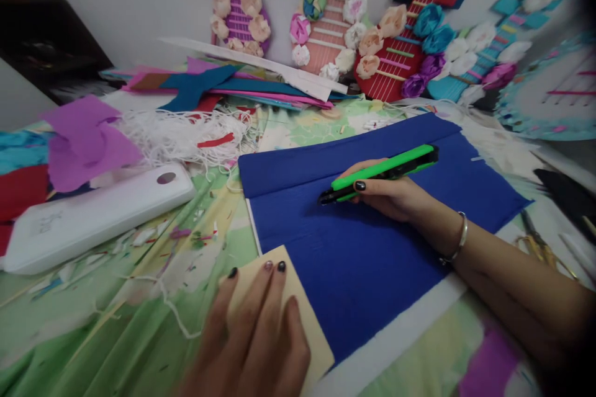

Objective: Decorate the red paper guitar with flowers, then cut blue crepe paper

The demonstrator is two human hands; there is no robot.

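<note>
My right hand (384, 189) is closed around a green and black stapler (386, 167), its narrow end pointing left. It is over a large sheet of dark blue paper (363, 273) that has a folded strip along its far side. White board shows under the sheet at the near edge. Nearer to me, my left hand (261, 329) lies with outstretched fingers on a pale yellow card (305, 329). That card overlaps the blue paper's near left corner, and my palm hides part of it.
A white elongated device (97, 217) and a heap of white string (186, 136) lie at the left. Felt strips (200, 87) are piled behind. Several flower-decorated paper guitars (395, 62) lean on the wall. Gold-handled scissors (540, 248) rest at the right. Scraps litter the green cloth (153, 341).
</note>
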